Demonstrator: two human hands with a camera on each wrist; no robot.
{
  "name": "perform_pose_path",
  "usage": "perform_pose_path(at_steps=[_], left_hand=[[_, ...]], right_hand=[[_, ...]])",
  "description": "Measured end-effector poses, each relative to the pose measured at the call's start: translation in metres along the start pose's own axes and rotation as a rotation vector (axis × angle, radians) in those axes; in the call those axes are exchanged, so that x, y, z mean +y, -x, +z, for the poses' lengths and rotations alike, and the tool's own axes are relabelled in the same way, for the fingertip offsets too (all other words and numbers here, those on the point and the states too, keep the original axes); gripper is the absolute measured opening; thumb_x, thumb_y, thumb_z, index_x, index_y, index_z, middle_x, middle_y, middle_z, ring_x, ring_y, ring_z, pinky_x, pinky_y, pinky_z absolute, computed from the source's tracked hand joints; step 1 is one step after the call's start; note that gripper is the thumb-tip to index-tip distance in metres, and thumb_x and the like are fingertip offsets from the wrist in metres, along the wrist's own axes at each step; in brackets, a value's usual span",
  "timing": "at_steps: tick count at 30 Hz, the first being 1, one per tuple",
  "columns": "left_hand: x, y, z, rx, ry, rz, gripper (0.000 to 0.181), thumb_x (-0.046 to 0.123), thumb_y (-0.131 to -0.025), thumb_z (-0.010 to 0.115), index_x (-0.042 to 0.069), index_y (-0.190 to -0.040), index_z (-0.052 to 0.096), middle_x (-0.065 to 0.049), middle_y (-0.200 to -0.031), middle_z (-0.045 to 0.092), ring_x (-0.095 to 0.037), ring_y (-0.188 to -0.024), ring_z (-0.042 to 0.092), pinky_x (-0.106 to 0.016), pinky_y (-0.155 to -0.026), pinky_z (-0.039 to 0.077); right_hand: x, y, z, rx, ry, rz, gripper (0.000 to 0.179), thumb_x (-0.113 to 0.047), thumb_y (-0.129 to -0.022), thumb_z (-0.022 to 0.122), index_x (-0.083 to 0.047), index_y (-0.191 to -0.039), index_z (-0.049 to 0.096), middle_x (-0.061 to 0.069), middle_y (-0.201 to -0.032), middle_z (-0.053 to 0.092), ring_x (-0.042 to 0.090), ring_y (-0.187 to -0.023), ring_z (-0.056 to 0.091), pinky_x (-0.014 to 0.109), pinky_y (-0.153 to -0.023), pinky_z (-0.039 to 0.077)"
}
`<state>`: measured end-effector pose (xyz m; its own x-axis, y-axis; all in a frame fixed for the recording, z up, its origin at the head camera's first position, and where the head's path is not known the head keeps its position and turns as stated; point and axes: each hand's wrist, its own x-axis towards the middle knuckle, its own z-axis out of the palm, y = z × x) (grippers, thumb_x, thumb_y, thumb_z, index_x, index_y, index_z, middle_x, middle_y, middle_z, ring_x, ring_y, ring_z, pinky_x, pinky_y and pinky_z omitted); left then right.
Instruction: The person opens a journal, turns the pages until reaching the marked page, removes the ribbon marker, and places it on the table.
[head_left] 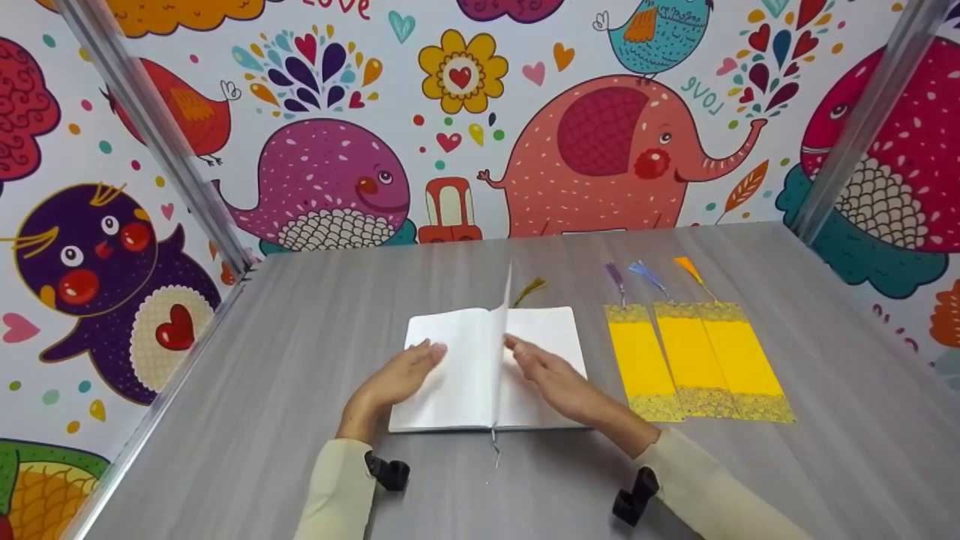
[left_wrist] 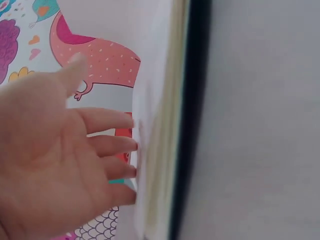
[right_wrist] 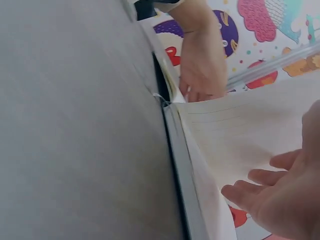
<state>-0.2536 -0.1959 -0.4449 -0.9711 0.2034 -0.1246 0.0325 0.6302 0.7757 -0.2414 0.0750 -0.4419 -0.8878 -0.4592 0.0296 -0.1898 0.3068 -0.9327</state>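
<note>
A notebook (head_left: 457, 394) lies spread wide on the table, one page (head_left: 500, 330) standing nearly upright at its middle. Faint ruled lines show on that page in the right wrist view. My left hand (head_left: 397, 379) rests at the left page, fingers extended, with fingertips at the page edges in the left wrist view. On the other side, my right hand (head_left: 559, 382) has its fingers loosely extended against the raised page. An olive tassel (head_left: 531, 289) pokes out past the notebook's top edge, behind that page. A thin ribbon (head_left: 496, 450) hangs from the bottom of the spine.
To the notebook's right lie three yellow bookmarks with patterned ends: one with a purple tassel (head_left: 615, 277), one with a blue tassel (head_left: 646, 274) and one with an orange tassel (head_left: 690, 270). Printed cartoon panels (head_left: 360, 180) and metal posts (head_left: 161, 142) border the grey table (head_left: 300, 322).
</note>
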Motion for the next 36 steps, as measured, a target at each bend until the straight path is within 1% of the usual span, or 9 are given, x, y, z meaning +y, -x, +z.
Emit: perform_pose_path(at_steps=[5,9,12,14,17,21,29,32,36], left_hand=[[-0.003,-0.005,-0.006,0.09,0.188,0.013,0.071,0.047,-0.109,0.02,-0.009,-0.151,0.034,-0.027,-0.156,0.039,-0.041,-0.148,0.034,-0.054,-0.124,0.024],[-0.004,-0.007,-0.011,0.104,0.328,0.044,0.074,0.049,-0.109,0.015,-0.009,-0.153,0.028,-0.028,-0.158,0.035,-0.042,-0.149,0.032,-0.055,-0.124,0.022],[-0.003,-0.006,-0.012,0.122,0.415,0.043,0.073,0.049,-0.109,0.016,-0.006,-0.154,0.029,-0.028,-0.157,0.036,-0.043,-0.148,0.033,-0.055,-0.124,0.024],[-0.004,-0.006,-0.012,0.153,0.425,0.034,0.068,0.046,-0.109,0.027,-0.006,-0.153,0.032,-0.029,-0.153,0.043,-0.042,-0.144,0.04,-0.054,-0.121,0.031],[-0.004,-0.007,-0.009,0.207,0.397,-0.014,0.058,0.03,-0.106,0.049,-0.005,-0.15,0.038,-0.027,-0.139,0.058,-0.037,-0.122,0.061,-0.046,-0.104,0.05],[-0.005,-0.009,-0.006,0.249,0.317,-0.071,0.061,0.008,-0.098,0.061,-0.005,-0.151,0.036,-0.028,-0.13,0.064,-0.025,-0.098,0.069,-0.036,-0.084,0.058],[-0.004,-0.009,-0.003,0.275,0.185,-0.102,0.074,-0.006,-0.094,0.059,-0.001,-0.158,0.022,-0.034,-0.144,0.05,-0.039,-0.123,0.062,-0.051,-0.103,0.05],[-0.004,-0.009,-0.001,0.274,0.096,-0.071,0.079,-0.01,-0.091,0.059,0.001,-0.158,0.021,-0.031,-0.153,0.04,-0.044,-0.139,0.047,-0.054,-0.113,0.042],[-0.002,-0.007,0.001,0.232,-0.02,-0.019,0.076,-0.013,-0.087,0.061,0.003,-0.155,0.033,-0.026,-0.16,0.031,-0.043,-0.15,0.028,-0.056,-0.122,0.027]], right_hand=[[0.001,-0.003,0.016,-0.058,0.199,-0.07,0.054,-0.041,-0.108,0.039,-0.012,-0.154,0.041,0.013,-0.159,0.042,0.036,-0.149,0.036,0.056,-0.122,0.026],[0.001,-0.004,0.024,-0.12,0.29,-0.11,0.057,-0.041,-0.107,0.04,-0.009,-0.154,0.039,0.014,-0.162,0.036,0.034,-0.151,0.032,0.056,-0.123,0.024],[0.001,-0.005,0.027,-0.174,0.346,-0.133,0.058,-0.042,-0.107,0.041,-0.006,-0.153,0.04,0.014,-0.163,0.033,0.035,-0.153,0.028,0.056,-0.124,0.022],[0.001,-0.005,0.028,-0.208,0.405,-0.152,0.058,-0.042,-0.106,0.043,-0.006,-0.151,0.044,0.013,-0.163,0.034,0.036,-0.153,0.027,0.057,-0.123,0.023],[0.002,-0.004,0.026,-0.248,0.513,-0.2,0.054,-0.038,-0.104,0.052,-0.006,-0.147,0.05,0.013,-0.161,0.038,0.038,-0.151,0.03,0.059,-0.122,0.025],[0.004,-0.001,0.019,-0.275,0.642,-0.24,0.054,-0.033,-0.098,0.063,-0.01,-0.146,0.053,0.012,-0.159,0.041,0.039,-0.149,0.035,0.064,-0.12,0.024],[0.008,0.006,-0.002,-0.329,0.733,-0.187,0.065,-0.036,-0.091,0.073,-0.015,-0.149,0.049,0.007,-0.16,0.041,0.035,-0.151,0.032,0.067,-0.12,0.019],[0.009,0.009,-0.012,-0.346,0.736,-0.178,0.066,-0.032,-0.089,0.075,-0.014,-0.148,0.051,0.008,-0.161,0.04,0.036,-0.151,0.032,0.066,-0.12,0.021],[0.009,0.014,-0.026,-0.359,0.737,-0.175,0.066,-0.028,-0.086,0.079,-0.013,-0.146,0.054,0.01,-0.159,0.042,0.037,-0.149,0.035,0.063,-0.12,0.026]])
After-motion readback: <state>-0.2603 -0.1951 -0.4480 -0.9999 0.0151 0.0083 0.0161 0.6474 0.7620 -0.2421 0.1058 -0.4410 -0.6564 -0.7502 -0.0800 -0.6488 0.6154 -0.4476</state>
